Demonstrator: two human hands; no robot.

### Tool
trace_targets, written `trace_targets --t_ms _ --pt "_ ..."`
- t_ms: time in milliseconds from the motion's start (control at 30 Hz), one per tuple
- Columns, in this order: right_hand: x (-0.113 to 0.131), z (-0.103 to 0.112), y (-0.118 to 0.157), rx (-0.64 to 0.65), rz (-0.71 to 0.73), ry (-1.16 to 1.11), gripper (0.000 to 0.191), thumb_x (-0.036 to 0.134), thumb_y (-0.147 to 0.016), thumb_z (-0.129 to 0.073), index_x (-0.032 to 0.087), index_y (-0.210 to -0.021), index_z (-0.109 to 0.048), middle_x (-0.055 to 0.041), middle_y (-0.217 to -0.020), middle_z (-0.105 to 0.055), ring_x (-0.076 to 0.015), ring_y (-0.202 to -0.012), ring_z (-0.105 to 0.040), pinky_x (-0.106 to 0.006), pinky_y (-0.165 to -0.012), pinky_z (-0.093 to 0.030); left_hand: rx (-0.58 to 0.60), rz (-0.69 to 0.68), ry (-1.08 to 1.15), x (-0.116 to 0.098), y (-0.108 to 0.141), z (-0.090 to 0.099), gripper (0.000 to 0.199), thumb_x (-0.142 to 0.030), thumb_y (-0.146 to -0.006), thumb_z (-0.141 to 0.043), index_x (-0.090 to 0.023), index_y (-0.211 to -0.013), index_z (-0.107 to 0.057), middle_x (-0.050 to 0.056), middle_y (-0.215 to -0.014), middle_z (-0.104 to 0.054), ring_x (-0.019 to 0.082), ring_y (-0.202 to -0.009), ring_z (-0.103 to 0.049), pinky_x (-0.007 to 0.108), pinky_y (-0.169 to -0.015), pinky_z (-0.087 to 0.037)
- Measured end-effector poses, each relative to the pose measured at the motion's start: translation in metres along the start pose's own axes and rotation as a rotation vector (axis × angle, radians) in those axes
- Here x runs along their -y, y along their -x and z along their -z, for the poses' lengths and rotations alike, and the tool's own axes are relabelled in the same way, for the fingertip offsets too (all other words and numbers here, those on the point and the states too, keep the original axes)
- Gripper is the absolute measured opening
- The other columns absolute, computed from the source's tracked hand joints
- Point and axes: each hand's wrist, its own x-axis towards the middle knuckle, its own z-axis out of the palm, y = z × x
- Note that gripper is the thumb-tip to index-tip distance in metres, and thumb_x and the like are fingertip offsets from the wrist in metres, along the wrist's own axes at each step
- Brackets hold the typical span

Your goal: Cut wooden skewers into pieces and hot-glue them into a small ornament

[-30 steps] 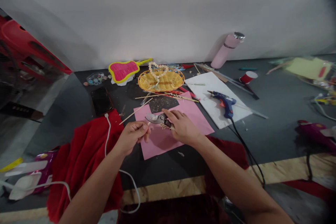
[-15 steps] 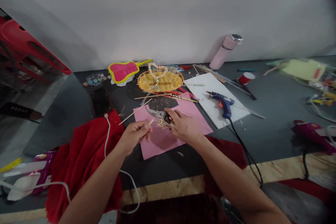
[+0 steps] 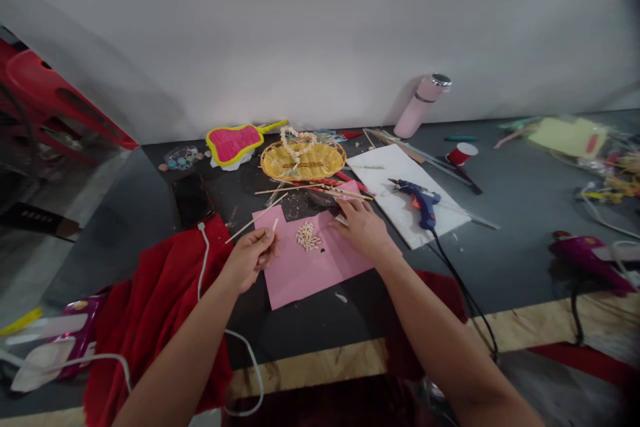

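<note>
Counter [image 3: 525,227] carries everything, and its near edge looks like the main hazard. Red cloth [image 3: 145,293] hangs over that edge at left; a tug on it could drag the white cable [image 3: 206,249] lying across it, and with that the phone [image 3: 193,200]. Pink paper [image 3: 295,280], near centre, is flat with no wall, so any slide of it could scatter what lies on top. To its right, the white board [image 3: 400,161] bears the glue gun [image 3: 426,207], whose black cord [image 3: 465,287] drops over the near edge beside the right forearm; a snag could pull the gun down. Far of the paper, the basket [image 3: 325,163] holds a pale heart [image 3: 285,141] that rises past the rim and could topple if bumped. Left grip [image 3: 251,255] pinches a short pale stick [image 3: 275,223] between thumb and fingers over the paper's left side; a loose pinch could let it slip. Right grip [image 3: 364,227] reaches over the paper's right part, and I cannot tell whether it holds anything, as the fingers cover what lies beneath. Pink flask [image 3: 417,107], far right, hides its contents. At far left, a clear bag [image 3: 183,157] seems to contain coloured stones. Smallest are the pale bits [image 3: 307,237], heaped loose on the paper between both grips, easily knocked.
</note>
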Motion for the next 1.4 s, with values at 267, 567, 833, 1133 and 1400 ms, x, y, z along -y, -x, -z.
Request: trace_targets --t_ms 267,567,833,1133,1400 --pt "0.032 0.027 -0.026 -0.256 0.092 0.05 0.046 0.03 -0.087 -0.046 0.016 -0.131 -0.039 -0.0126 -0.126 -0.046 -0.0293 -0.114 -0.035 -0.044 -0.091 -0.03 0.042 -0.007 0.048 0.002 -0.002 0.003 0.027 -0.039 -0.074 -0.061 -0.013 -0.077 -0.055 -0.001 -0.056 -0.054 0.002 -0.038 -0.026 0.016 -0.037 -0.014" --pt "0.034 0.031 -0.101 -0.099 0.249 0.243 0.024 0.021 -0.088 -0.041 0.015 -0.091 -0.064 -0.0104 -0.093 -0.061 -0.0231 -0.094 -0.047 -0.034 -0.079 -0.031 0.078 -0.039 0.048 0.003 -0.002 0.006 0.029 -0.041 -0.078 -0.057 -0.012 -0.078 -0.056 0.0 -0.058 -0.056 0.003 -0.039 -0.026 0.017 -0.038 -0.014" --pt "-0.003 0.029 -0.122 -0.253 0.103 0.278 0.024 0.028 -0.088 -0.044 0.016 -0.091 -0.065 -0.0094 -0.092 -0.062 -0.0233 -0.096 -0.046 -0.033 -0.079 -0.031 0.085 -0.031 0.022 0.002 -0.002 0.005 0.031 -0.043 -0.078 -0.056 -0.012 -0.08 -0.056 0.001 -0.06 -0.056 0.003 -0.041 -0.027 0.018 -0.039 -0.014" --pt "-0.002 0.019 -0.125 -0.235 0.157 0.146 0.027 0.034 -0.086 -0.048 0.017 -0.101 -0.062 -0.0109 -0.102 -0.06 -0.0268 -0.102 -0.044 -0.038 -0.085 -0.034 0.068 0.0 0.003 -0.001 -0.003 0.003 0.03 -0.042 -0.078 -0.057 -0.012 -0.079 -0.056 0.0 -0.058 -0.057 0.003 -0.04 -0.027 0.018 -0.039 -0.016" --pt "0.091 -0.009 -0.187 0.101 -0.02 -1.11 0.038 0.006 -0.075 -0.045 0.015 -0.112 -0.052 -0.0095 -0.115 -0.055 -0.0195 -0.105 -0.05 -0.035 -0.093 -0.039 0.065 -0.002 0.016 -0.001 -0.004 0.001 0.029 -0.041 -0.08 -0.055 -0.013 -0.07 -0.052 0.0 -0.058 -0.055 0.003 -0.041 -0.028 0.018 -0.04 -0.017"
